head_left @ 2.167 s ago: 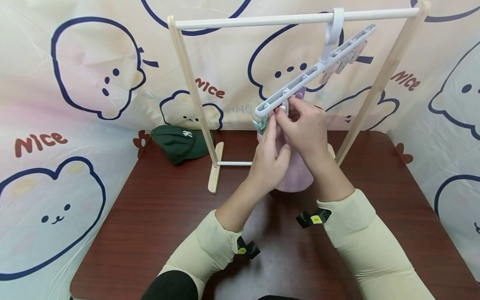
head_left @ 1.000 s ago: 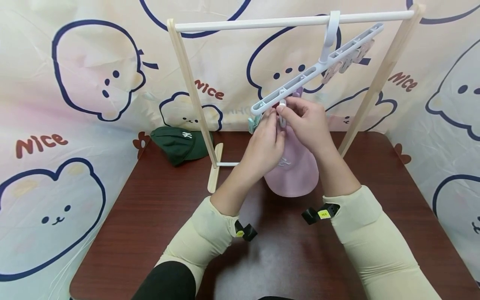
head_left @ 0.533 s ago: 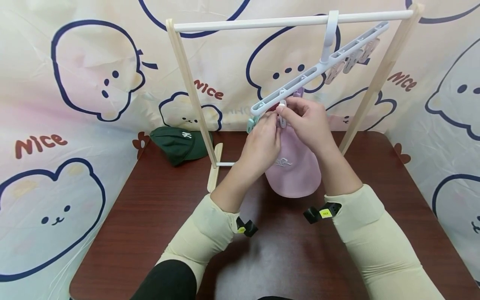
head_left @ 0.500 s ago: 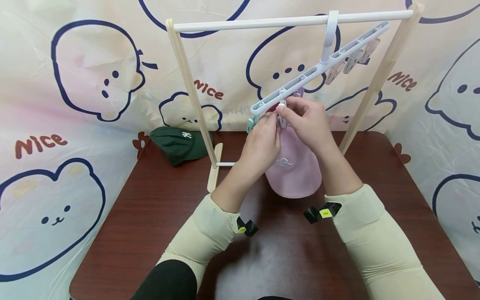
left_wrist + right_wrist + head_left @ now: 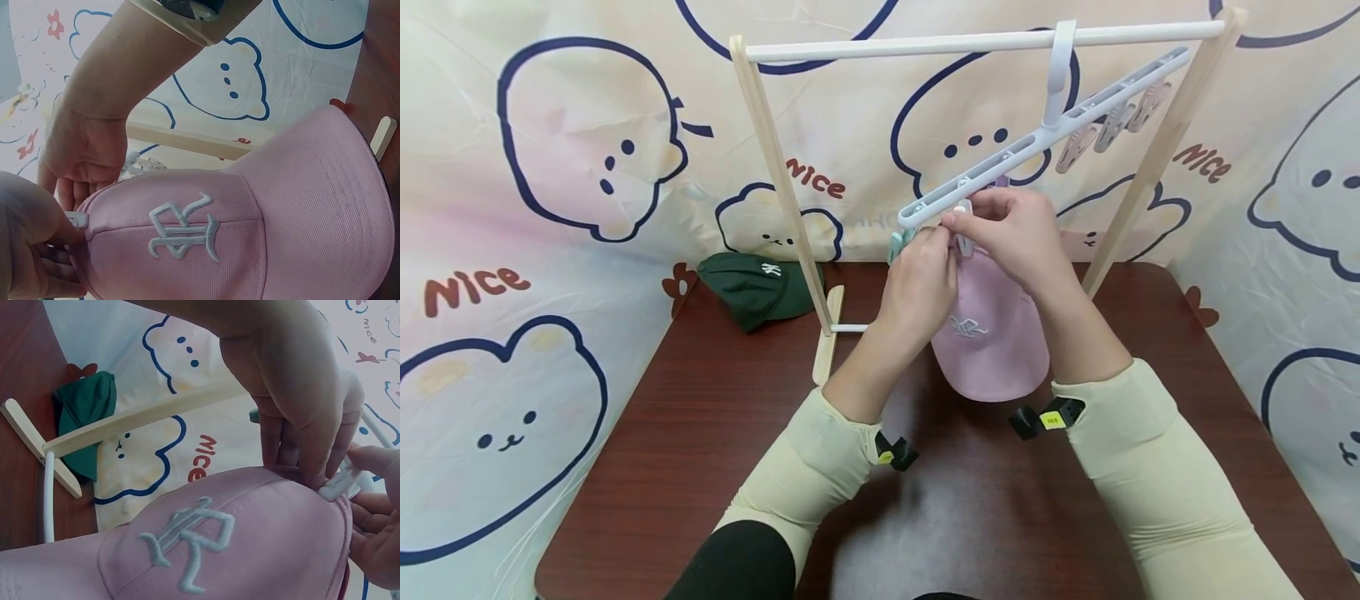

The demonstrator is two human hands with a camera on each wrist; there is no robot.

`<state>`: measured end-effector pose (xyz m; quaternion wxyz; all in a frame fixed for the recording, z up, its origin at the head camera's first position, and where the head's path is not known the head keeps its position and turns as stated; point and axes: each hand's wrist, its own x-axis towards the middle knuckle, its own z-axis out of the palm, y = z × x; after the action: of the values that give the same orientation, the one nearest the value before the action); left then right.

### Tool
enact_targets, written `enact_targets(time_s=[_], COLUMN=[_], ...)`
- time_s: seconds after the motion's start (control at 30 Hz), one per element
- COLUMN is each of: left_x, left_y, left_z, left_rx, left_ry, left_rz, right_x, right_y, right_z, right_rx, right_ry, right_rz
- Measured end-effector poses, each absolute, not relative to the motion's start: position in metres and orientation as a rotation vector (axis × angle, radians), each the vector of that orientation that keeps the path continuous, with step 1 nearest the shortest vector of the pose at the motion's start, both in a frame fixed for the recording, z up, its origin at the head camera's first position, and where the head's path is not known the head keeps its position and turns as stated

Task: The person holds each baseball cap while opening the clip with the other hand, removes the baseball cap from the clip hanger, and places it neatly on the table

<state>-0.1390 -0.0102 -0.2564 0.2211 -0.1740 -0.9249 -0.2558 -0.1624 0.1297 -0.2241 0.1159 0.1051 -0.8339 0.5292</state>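
Observation:
A pink baseball cap (image 5: 992, 333) with pale embroidery hangs brim-down below the left end of a white clip hanger (image 5: 1045, 137). My left hand (image 5: 917, 283) grips the cap's upper edge; in the right wrist view that hand (image 5: 300, 394) has its fingertips at the rim. With thumb and fingers my right hand (image 5: 1018, 233) pinches a white clip (image 5: 965, 229), which sits right at the cap's rim in the right wrist view (image 5: 340, 482). Beside the left hand hangs a teal clip (image 5: 898, 245). A purple clip (image 5: 1002, 181) shows partly behind the right hand.
The hanger hooks over the white rod (image 5: 880, 48) of a wooden-legged stand (image 5: 782, 183). Several pale clips (image 5: 1112, 125) dangle from its right end. A dark green cap (image 5: 760, 287) lies on the brown table (image 5: 700, 467) at the back left. Patterned cloth surrounds the table.
The hanger has swung, its right end moving right. The pink cap's front has come into view, its brim now lower. My left hand has shifted slightly left; the right keeps pinching near the clip.

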Motion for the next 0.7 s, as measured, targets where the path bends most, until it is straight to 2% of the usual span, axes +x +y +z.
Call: enact_targets(time_s=[0.53,0.7], left_x=[-0.145,-0.149], left_y=[-0.018,-0.022], left_z=[-0.254,-0.253], left_rx=[-0.527,-0.573], left_ry=[-2.563,-2.557], left_rz=[-0.859,-0.951], right_x=[-0.169,-0.170], right_y=[0.135,0.135], right_z=[-0.221,-0.220], right_rx=[0.362,0.328], right_ry=[-2.380,-2.317], right_rz=[1.776,1.976])
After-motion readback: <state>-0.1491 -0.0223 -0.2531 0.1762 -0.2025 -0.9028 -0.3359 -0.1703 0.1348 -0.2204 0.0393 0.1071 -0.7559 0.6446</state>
